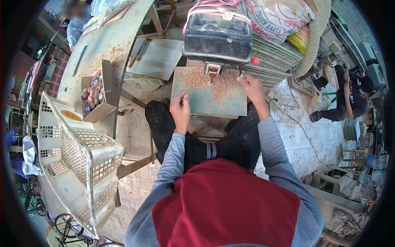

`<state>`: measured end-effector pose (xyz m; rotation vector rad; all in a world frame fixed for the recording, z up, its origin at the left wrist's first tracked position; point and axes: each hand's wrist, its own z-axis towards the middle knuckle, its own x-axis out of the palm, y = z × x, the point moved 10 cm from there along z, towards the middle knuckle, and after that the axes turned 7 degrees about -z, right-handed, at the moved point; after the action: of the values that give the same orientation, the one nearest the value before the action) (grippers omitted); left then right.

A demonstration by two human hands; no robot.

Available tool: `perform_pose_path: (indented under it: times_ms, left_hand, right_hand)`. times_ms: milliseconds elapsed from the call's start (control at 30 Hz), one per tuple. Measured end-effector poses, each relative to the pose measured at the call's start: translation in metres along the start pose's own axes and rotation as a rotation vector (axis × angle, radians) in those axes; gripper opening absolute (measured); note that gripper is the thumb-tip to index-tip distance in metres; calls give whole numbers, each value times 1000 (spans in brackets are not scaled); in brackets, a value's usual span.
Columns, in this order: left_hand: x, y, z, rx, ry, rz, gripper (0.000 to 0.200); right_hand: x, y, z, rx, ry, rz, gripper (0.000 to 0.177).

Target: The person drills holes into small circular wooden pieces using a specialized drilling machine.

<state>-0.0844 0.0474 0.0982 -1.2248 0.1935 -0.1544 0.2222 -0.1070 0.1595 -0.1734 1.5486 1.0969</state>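
Note:
In front of me stands a bench machine with a black housing [218, 39], pink cord tied over its top. Its spindle end [212, 80] points down at a green work board [205, 108] strewn with wood shavings [222, 84]. My left hand [180, 112] is over the board's left edge, fingers curled together, and what they pinch is too small to make out. At the right edge, my right hand [252, 88] has its fingers closed near a small part beside the machine, below a red knob [255, 61].
On the left table [96, 53] an open wooden box [108, 96] holds several small painted pieces. A cream plastic basket [92, 160] stands nearer me on the left. Filled sacks [284, 20] and a ribbed hose [314, 45] are back right. Another person [356, 96] crouches at right.

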Motion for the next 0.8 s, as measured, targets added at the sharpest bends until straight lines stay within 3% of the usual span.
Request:
perform_pose_path:
  times_ms: [67,133,333,367,400,500,700,767,800]
  left_hand:
    - [5,-15,9,-35,23,-48,17]
    - [3,-66,26,112,-6,-135,12]
    - [6,-138,59,208,-1,-247,11]
    - [7,-149,61,239,2,-238,11]
    - [7,-155,61,240,0,-239,11]
    - [15,-173,58,323,45,-176,16]
    - [35,-178,56,274,110,-166,22]
    - [45,-194,49,357,179,-52,30]
    - [51,-190,48,289,244,-36,38]
  right_hand:
    - [2,-3,-5,2,22,32,38]
    - [4,-5,-10,0,44,68,39]
    - [-2,1,-26,-123,11,283,39]
    - [-2,0,-32,-27,87,354,39]
    - [-1,0,-40,72,165,423,39]
    - [-15,14,-50,29,119,504,30]
    - [-22,18,-56,63,140,509,38]
    - [-27,22,-57,48,133,516,38]
    - [-28,23,-59,64,127,547,38]
